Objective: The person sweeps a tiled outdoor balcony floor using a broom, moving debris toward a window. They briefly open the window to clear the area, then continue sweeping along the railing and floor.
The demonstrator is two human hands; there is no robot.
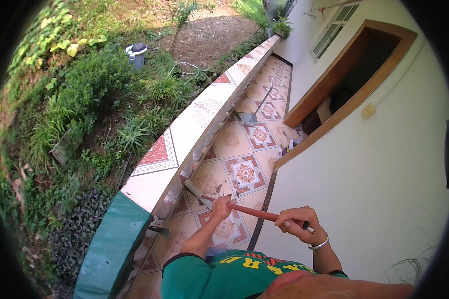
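Both my hands hold a broom with a reddish-brown handle [252, 212]. My left hand [221, 208] wraps the shaft lower down, close to the broom head. Up at the handle's end, my right hand [298, 223] grips it, and a pale tip pokes out past the fist. The broom head [197, 191] lies low at the foot of the balustrade, its bristles partly hidden. Dark bits of debris [219, 188] are scattered over the patterned floor tiles [246, 172] beside it. Farther along the floor stands a long-handled dustpan [247, 119].
On my left runs a tiled balustrade [205, 108], its near end under a green cover [108, 243]. A white wall [359, 179] closes the right side. At the doorway [359, 71] are a tub [292, 145] and a person's limb [324, 110]. Plants [93, 82] grow outside.
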